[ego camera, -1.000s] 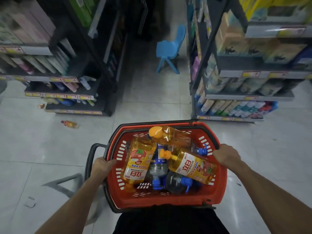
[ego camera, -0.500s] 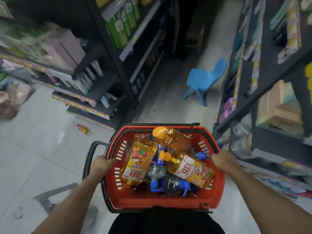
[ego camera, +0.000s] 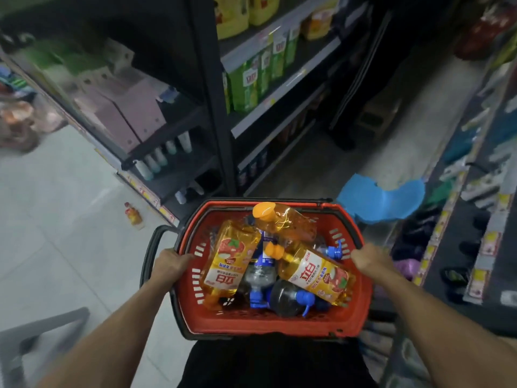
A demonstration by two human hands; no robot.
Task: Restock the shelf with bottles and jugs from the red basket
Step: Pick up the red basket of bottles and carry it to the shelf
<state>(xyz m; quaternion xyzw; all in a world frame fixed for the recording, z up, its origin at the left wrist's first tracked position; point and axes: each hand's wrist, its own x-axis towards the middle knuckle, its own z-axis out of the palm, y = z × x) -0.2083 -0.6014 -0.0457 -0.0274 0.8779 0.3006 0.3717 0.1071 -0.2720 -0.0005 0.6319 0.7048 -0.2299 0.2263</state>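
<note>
Both left hand [ego camera: 170,266] and right hand [ego camera: 369,260] clench fingers over the red basket's [ego camera: 265,322] opposite rims, bottles [ego camera: 313,271] between.

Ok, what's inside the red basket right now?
In the red basket, three amber bottles lie on top: left, far, right. Under them, clear bottles with blue caps show partly; how many lie beneath is covered.

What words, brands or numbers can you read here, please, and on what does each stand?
"立白": label of the left orange detergent bottle in the red basket, upside down.
"立白": label of the right orange detergent bottle, turned sideways.
Smaller print on both labels: too small to read.
Labels of the green bottles and the shelf price tags: blurred, unreadable.
</note>
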